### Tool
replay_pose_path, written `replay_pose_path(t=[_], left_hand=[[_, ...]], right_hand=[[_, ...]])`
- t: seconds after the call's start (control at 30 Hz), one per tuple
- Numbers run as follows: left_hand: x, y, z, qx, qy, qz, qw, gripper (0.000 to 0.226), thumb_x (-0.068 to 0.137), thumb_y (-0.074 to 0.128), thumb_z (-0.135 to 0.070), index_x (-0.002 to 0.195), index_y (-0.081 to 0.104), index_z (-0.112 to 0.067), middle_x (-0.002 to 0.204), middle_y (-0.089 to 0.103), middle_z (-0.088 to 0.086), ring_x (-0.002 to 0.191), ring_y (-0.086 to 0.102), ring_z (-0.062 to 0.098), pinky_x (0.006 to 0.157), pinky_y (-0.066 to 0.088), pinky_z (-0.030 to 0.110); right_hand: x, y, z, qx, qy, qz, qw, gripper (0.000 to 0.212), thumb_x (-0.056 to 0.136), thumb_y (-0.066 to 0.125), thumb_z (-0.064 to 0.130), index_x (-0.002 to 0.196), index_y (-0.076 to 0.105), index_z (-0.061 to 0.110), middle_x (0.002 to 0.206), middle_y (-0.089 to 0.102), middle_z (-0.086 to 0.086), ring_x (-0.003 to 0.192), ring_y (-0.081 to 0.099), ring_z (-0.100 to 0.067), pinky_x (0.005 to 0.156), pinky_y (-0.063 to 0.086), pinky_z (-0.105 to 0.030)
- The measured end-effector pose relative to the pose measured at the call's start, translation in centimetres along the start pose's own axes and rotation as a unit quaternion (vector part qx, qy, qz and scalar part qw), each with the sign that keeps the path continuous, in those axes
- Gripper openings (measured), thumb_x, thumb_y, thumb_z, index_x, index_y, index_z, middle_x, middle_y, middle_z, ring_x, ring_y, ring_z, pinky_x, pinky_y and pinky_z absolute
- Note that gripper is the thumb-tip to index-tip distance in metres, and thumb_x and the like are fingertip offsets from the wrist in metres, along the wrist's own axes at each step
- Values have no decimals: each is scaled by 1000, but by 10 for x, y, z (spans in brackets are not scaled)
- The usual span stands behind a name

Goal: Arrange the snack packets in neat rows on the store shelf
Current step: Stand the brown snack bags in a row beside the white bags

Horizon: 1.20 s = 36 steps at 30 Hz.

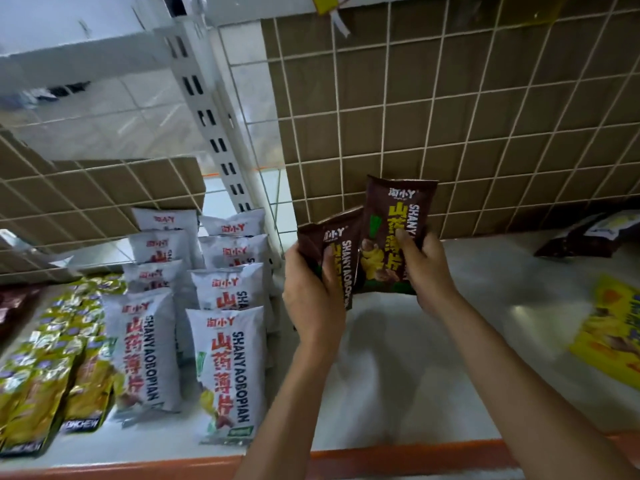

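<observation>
so the white plastic snack packets (221, 368) already sit in two tidy rows on the pale metal shelf (398, 375), but the dark brown snack packets (394, 230) are held above its middle, left hand (313, 296) and right hand (429, 271) fingers clamped on them, and a loose yellow packet (613, 334) lies flat off right, unsorted

white packets (225, 358) are stood in two rows on the shelf (415, 375), beside gold packets (52, 375). a yellow packet (613, 334) is laid at right.
</observation>
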State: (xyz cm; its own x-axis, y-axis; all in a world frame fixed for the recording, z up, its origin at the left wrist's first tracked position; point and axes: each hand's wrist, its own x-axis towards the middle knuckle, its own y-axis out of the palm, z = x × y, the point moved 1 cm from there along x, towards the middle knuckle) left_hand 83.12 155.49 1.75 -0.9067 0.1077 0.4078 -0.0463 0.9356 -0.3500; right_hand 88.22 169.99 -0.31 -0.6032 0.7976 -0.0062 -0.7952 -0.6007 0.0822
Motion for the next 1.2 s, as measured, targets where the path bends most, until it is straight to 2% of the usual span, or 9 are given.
replay_pose_path(t=[0.1,0.2,0.37,0.47,0.53,0.8,0.97,1.13,1.2], left_hand=[[3,-4,1,-26,7,-19,999,39,92,46,-34,120,49,-8,106,62,5,91,57,18,71,41,26],[7,-7,5,-14,-8,-33,999,38,93,46,-38,120,49,-11,104,65,7,89,61,24,68,41,28],[10,-5,7,37,-29,5,999,21,97,47,-33,94,51,-12,84,65,7,76,62,31,59,33,30],[13,0,10,21,-60,14,998,28,98,44,-37,90,52,-12,83,66,7,75,62,28,60,40,32],[16,2,11,10,-75,10,997,28,99,42,-36,89,52,-12,81,66,7,74,61,26,60,39,32],[31,20,20,-23,-149,40,988,28,101,39,-37,95,52,-13,87,61,1,83,59,21,65,37,27],[44,27,21,37,-166,58,984,35,100,38,-42,108,50,-9,103,65,12,92,59,28,69,33,28],[49,34,23,54,-142,46,987,34,97,47,-41,109,53,-10,103,67,11,93,62,30,69,39,31],[48,36,27,42,-151,36,987,33,96,49,-38,112,49,-9,106,65,11,94,62,30,71,41,31]], right_hand=[[0,21,1,-67,-58,-19,996,15,94,51,35,99,55,22,92,65,5,90,63,-14,73,48,-27],[2,40,-1,-101,-107,0,989,24,93,53,33,93,59,10,82,66,-12,74,62,-11,59,46,-31],[23,56,-27,-86,-60,99,990,37,85,63,32,109,58,4,99,70,-7,93,67,-17,79,54,-46],[22,69,-16,-34,-31,125,991,55,70,65,37,109,58,-2,98,68,-8,87,65,-11,77,54,-30],[23,76,-10,7,5,130,991,69,59,62,44,107,58,-5,94,66,-11,85,62,-17,78,51,-33],[38,66,-19,-34,65,101,992,11,90,58,30,95,61,22,103,70,-6,95,65,-19,88,52,-41],[21,45,-25,-103,22,62,993,37,85,50,56,90,64,23,95,70,-1,94,65,-17,88,51,-48],[4,43,-24,-219,-36,106,969,21,82,68,36,93,57,21,81,62,15,76,60,-3,63,43,-10],[2,45,-26,-246,-51,97,963,22,83,69,30,98,59,17,83,60,13,77,57,-5,61,39,-10]])
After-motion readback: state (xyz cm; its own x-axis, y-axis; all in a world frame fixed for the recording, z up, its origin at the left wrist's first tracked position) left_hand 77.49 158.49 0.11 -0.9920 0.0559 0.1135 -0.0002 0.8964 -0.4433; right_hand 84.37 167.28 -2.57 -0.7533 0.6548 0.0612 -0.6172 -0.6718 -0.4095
